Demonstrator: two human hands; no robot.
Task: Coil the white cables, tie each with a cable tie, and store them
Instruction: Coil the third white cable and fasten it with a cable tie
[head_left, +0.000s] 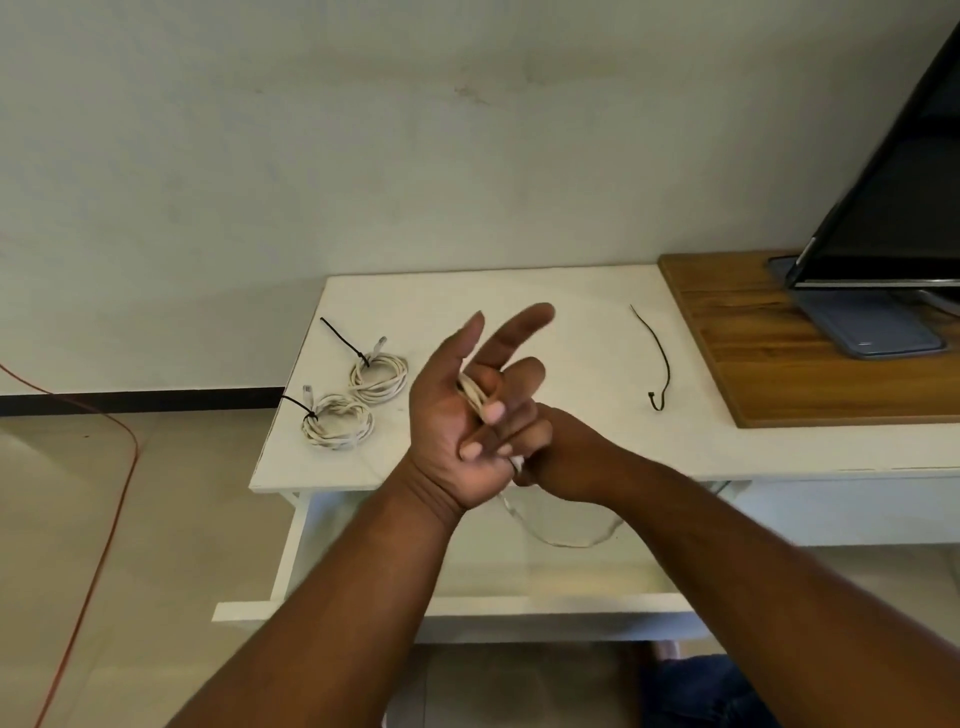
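Grasping the white cable (472, 395), the left grip (467, 410) has its lower fingers curled round the windings, above the front edge of the counter (571, 312). The right grip (566, 452), just behind, is clenched on the same cable, and the slack hangs below. On the counter, tied coils (378, 376) lie to the left and a loose cable tie (661, 358) to the right.
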